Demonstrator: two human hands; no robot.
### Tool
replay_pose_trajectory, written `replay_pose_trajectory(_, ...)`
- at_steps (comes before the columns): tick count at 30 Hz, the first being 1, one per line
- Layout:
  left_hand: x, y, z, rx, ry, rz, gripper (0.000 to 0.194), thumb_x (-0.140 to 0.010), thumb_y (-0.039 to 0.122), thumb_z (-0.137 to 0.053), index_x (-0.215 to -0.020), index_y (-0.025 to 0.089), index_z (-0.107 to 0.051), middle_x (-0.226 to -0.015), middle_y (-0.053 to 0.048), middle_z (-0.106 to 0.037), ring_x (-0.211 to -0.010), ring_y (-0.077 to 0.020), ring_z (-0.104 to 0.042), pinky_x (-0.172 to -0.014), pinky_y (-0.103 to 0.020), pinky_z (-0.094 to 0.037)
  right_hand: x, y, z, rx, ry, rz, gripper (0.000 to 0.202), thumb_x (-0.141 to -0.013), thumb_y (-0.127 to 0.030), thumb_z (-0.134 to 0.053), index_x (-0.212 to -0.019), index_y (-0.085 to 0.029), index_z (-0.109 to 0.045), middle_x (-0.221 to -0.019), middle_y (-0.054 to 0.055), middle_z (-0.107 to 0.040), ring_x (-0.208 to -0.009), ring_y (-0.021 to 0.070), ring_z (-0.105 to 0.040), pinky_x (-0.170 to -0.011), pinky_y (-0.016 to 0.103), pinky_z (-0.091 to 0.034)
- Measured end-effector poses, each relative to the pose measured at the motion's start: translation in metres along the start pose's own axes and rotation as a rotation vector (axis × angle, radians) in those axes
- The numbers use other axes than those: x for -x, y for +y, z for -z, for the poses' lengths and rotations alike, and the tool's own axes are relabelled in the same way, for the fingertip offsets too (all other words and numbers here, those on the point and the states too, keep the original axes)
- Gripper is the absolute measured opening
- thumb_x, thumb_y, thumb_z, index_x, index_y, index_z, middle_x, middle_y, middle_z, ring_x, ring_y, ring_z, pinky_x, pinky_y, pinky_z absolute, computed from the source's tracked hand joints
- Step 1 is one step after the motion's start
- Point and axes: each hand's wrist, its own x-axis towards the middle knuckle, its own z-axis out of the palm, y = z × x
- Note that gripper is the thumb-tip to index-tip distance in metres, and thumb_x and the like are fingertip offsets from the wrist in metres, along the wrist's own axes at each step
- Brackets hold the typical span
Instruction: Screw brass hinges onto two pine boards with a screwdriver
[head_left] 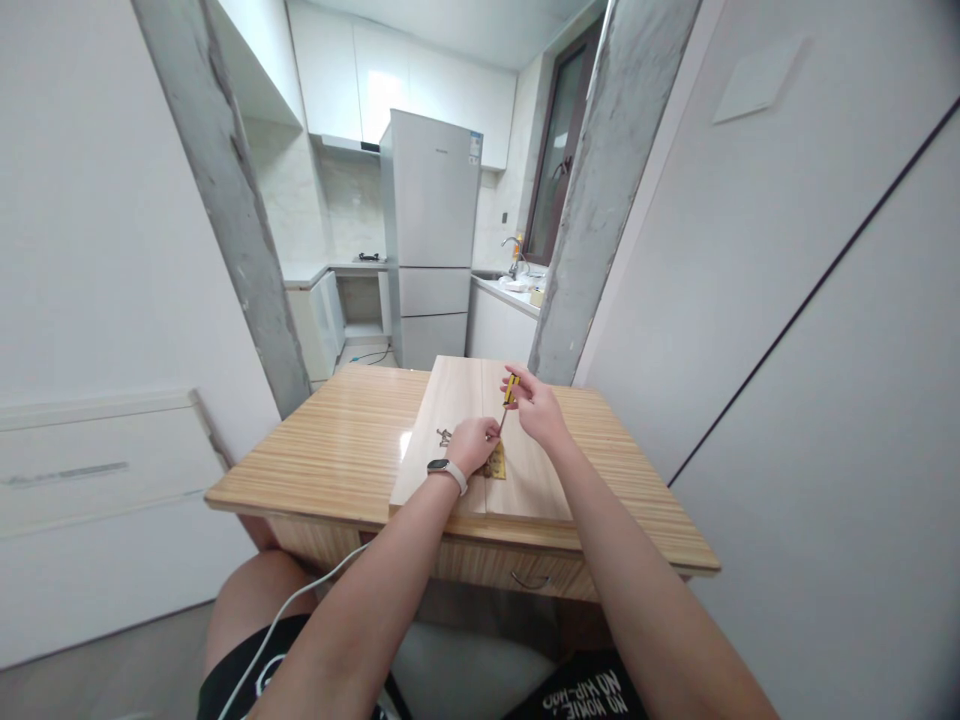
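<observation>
A screwdriver [511,388] with a yellow and black handle is in my right hand [536,405], held by the fingers with its shaft slanting down. Its tip reaches the fingertips of my left hand [474,445], which are pinched together low over the boards. What they pinch is too small or hidden to name. Just under that hand lies a brass-coloured hinge [496,464], partly covered, over the seam between two pale wooden boards [529,480]. A small heap of dark screws [443,437] rests on the left board, beside my left hand.
The boards lie on a striped wooden table [322,450] with a drawer handle [530,580] at its front. A white cable [292,605] runs from the table's front edge past my leg. Behind stand a grey fridge [437,200] and a sink counter [506,300]; walls flank both sides.
</observation>
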Motion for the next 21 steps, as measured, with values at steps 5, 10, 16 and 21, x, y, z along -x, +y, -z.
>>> replay_pose_trajectory(5, -0.001, -0.003, 0.000, 0.036, -0.025, -0.040, 0.013, -0.088, 0.016, -0.071, -0.098, 0.023, -0.077, -0.099, -0.003, -0.081, -0.095, -0.0186, -0.075, -0.089, -0.027, -0.053, -0.001, 0.001, 0.002, 0.125, 0.075, 0.042, 0.043, -0.090, -0.036, -0.060, -0.131, -0.025, -0.069, -0.112, 0.009, -0.076, -0.100, 0.0266, -0.074, -0.077, 0.043, -0.066)
replay_pose_trajectory(10, -0.002, -0.018, 0.016, 0.056, 0.048, -0.076, 0.021, -0.095, 0.023, -0.067, -0.114, 0.022, -0.074, -0.115, -0.007, -0.078, -0.110, -0.0206, -0.071, -0.101, -0.031, -0.052, 0.001, -0.008, 0.002, 0.257, 0.122, 0.105, 0.035, -0.090, -0.036, -0.064, -0.122, -0.026, -0.073, -0.104, 0.006, -0.077, -0.093, 0.0248, -0.074, -0.086, 0.042, -0.061)
replay_pose_trajectory(16, 0.010, -0.052, 0.058, -0.064, -0.005, -0.084, 0.061, -0.089, 0.058, -0.073, -0.135, 0.019, -0.066, -0.135, -0.014, -0.069, -0.133, -0.0312, -0.058, -0.115, -0.043, -0.046, 0.000, -0.009, 0.001, 0.320, 0.168, 0.110, 0.032, -0.087, -0.043, -0.071, -0.112, -0.024, -0.070, -0.095, 0.005, -0.075, -0.082, 0.0225, -0.073, -0.074, 0.036, -0.060)
replay_pose_trajectory(21, 0.024, -0.068, 0.069, -0.123, -0.180, -0.115, 0.103, -0.067, 0.079, -0.081, -0.147, 0.018, -0.057, -0.151, -0.016, -0.057, -0.144, -0.0356, -0.049, -0.121, -0.045, -0.041, -0.001, -0.001, -0.002, 0.102, 0.107, 0.054, 0.038, -0.087, -0.048, -0.068, -0.117, -0.024, -0.063, -0.117, 0.010, -0.073, -0.097, 0.0254, -0.074, -0.060, 0.031, -0.060)
